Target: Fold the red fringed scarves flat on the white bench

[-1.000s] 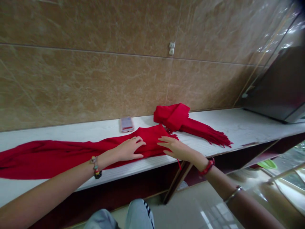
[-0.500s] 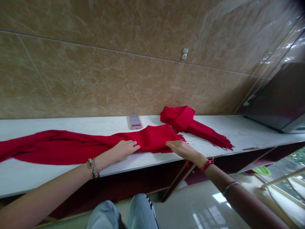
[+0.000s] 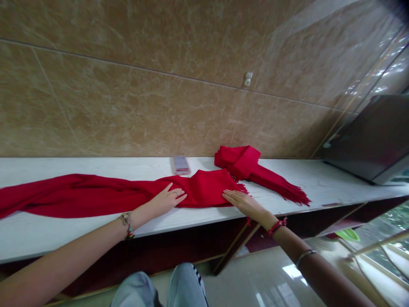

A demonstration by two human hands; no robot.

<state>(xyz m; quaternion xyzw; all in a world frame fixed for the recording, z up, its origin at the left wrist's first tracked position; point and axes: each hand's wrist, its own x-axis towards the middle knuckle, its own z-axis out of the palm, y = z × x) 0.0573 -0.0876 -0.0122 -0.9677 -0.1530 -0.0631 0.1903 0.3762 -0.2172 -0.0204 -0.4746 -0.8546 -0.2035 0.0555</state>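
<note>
A long red scarf (image 3: pixel 96 196) lies stretched along the white tabletop, bunched toward the left and flatter at its fringed right end. My left hand (image 3: pixel 168 200) rests flat on the scarf near its front edge, fingers spread. At the fringed end, my right hand (image 3: pixel 243 201) presses down with its fingers stretched out. Just behind that end is a second red fringed piece, a folded scarf (image 3: pixel 239 161), with its tail running to the right. Whether the two red pieces join cannot be made out.
A phone-like object (image 3: pixel 181 165), blurred on top, lies by the tiled wall (image 3: pixel 143 111). A dark appliance (image 3: pixel 373 136) stands at the table's right end. Open shelving (image 3: pixel 159 247) is under the tabletop (image 3: pixel 153 226). A green basin (image 3: pixel 348 234) shows low on the right.
My left hand's fingers have spread out, with the thumb lifted away from the others. My right hand has stayed on the fringed end, its fingers slightly more apart. The view has shifted a little.
</note>
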